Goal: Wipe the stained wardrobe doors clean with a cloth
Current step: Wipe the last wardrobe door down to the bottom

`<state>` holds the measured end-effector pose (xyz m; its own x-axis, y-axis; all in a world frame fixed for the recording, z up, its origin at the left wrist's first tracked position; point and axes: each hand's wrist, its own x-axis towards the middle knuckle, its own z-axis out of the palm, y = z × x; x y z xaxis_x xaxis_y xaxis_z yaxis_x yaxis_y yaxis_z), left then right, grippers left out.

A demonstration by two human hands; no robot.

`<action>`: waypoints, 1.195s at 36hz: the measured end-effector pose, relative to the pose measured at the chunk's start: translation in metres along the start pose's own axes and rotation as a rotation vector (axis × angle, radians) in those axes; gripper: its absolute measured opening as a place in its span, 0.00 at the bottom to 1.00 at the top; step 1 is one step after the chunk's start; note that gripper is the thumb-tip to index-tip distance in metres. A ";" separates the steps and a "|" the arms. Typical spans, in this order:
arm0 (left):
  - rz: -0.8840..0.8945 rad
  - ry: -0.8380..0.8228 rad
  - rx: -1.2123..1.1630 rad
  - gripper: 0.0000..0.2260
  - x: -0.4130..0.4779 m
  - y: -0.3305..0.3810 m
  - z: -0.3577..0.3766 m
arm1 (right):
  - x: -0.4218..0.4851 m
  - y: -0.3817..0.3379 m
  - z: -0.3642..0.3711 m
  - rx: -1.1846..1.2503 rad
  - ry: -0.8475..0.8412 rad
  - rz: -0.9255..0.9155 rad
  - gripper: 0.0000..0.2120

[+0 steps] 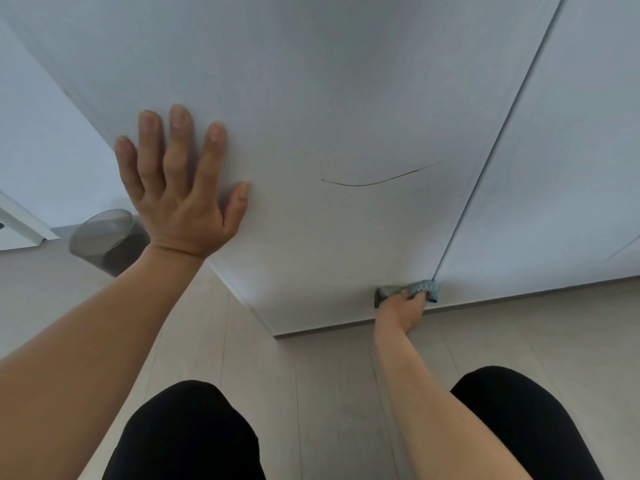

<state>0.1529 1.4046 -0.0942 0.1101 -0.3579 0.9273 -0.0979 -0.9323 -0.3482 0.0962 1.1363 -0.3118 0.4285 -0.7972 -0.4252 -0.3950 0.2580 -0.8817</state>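
In the head view, a white wardrobe door (311,98) is seen from close up and steeply from above, with a second door (571,150) beside it to the right; the two are divided by a thin dark seam (485,168) running down to their bottom edges. The left hand (180,195) is laid flat against the first door near its left edge, with the fingers straight and spread and the thumb held out to the side; nothing is held in it. A thin, dark, curved line (381,180) is marked on the same door, between the left hand and the seam.

The right hand (401,313) is stretched down to the bottom right corner of the first door, where the seam meets the lower edge. A blue-grey cloth (415,289) is gripped there, the fingers being curled round it, and the cloth is pressed against the door just at the foot of the seam.

Below the doors a pale plank floor (329,375) is shown, and two legs in black (187,434) are seen at the lower edge. A grey round bin (104,240) is stood on the floor beyond the left edge of the wardrobe, partly hidden behind the left wrist.
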 end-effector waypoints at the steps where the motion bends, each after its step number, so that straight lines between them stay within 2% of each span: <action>1: 0.001 -0.004 0.005 0.32 0.000 0.000 0.000 | -0.002 0.003 -0.003 0.008 0.014 0.006 0.19; 4: -0.001 -0.016 0.013 0.32 -0.001 0.000 0.000 | -0.026 -0.013 -0.006 0.159 0.057 -0.058 0.23; 8: 0.006 -0.040 0.026 0.32 0.001 0.000 -0.001 | -0.088 -0.064 -0.003 0.346 -0.071 -0.342 0.22; 11: 0.011 -0.057 0.021 0.32 0.003 0.001 -0.004 | -0.124 -0.076 0.008 0.329 -0.165 -0.521 0.25; 14: -0.010 -0.047 -0.007 0.32 0.003 0.003 -0.006 | -0.128 -0.075 0.018 0.313 -0.129 -0.522 0.27; 17: -0.005 -0.016 0.002 0.32 0.007 0.003 -0.005 | -0.108 -0.056 0.029 0.302 -0.032 -0.488 0.23; 20: -0.007 0.004 -0.031 0.31 0.002 0.004 -0.004 | -0.080 -0.012 0.046 0.219 0.053 -0.338 0.21; 23: -0.009 0.016 -0.041 0.30 0.003 0.004 -0.001 | -0.061 0.023 0.060 0.149 0.061 -0.163 0.21; 28: -0.004 -0.005 -0.132 0.30 0.005 -0.001 -0.003 | -0.062 0.036 0.058 0.142 0.065 -0.079 0.25; 31: -0.007 -0.016 -0.215 0.29 0.002 -0.001 -0.005 | -0.098 0.010 0.049 0.270 0.071 -0.176 0.27; 35: -0.026 -0.094 -0.386 0.33 -0.001 -0.006 0.002 | -0.176 -0.034 0.047 0.555 -0.038 -0.569 0.23; 38: -0.049 -0.151 -0.485 0.36 -0.006 -0.014 0.012 | -0.202 -0.047 0.066 0.518 -0.071 -0.793 0.21; 41: -0.029 -0.216 -0.518 0.34 -0.002 -0.012 0.009 | -0.189 -0.025 0.091 0.366 0.029 -0.798 0.21; 43: -0.004 -0.129 -0.390 0.30 0.000 -0.004 0.000 | -0.161 0.011 0.101 0.301 0.106 -0.601 0.21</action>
<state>0.1531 1.4080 -0.0927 0.2319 -0.3810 0.8950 -0.4619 -0.8529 -0.2433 0.1048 1.3226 -0.2735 0.4148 -0.8948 0.1651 0.1370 -0.1180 -0.9835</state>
